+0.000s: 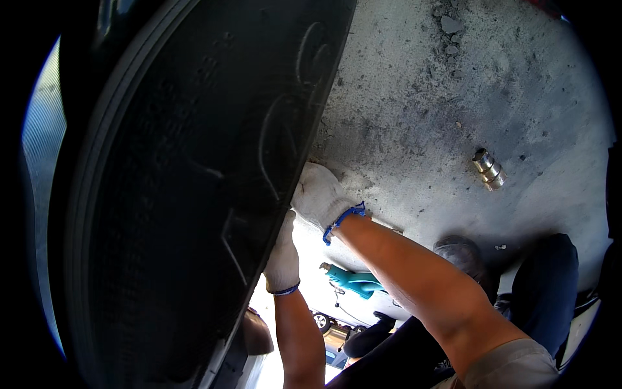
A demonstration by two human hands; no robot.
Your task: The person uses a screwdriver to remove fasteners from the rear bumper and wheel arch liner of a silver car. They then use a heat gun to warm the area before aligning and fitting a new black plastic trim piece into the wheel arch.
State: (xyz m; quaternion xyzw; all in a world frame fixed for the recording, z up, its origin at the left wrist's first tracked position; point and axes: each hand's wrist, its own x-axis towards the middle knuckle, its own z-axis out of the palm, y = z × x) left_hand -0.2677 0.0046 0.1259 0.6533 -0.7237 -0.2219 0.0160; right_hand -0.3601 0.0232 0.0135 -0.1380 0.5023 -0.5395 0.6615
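Observation:
A large black tire (188, 168) with raised lettering on its sidewall fills the left side of the head view. My right hand (317, 194), in a white knit glove with a blue cuff, reaches in at the tire's right edge. Lower down, my left hand (283, 259), gloved the same way, is up against that edge too. The fingers of both hands are hidden behind the tire, so what they touch or hold there does not show.
A stepped metal cylinder, like a socket (489, 170), lies on the stained concrete floor (408, 123) at right. Below my right forearm lies a teal corded power tool (353, 281) with a metal tip. My dark-trousered legs (544, 285) and a parked vehicle (334, 337) appear lower.

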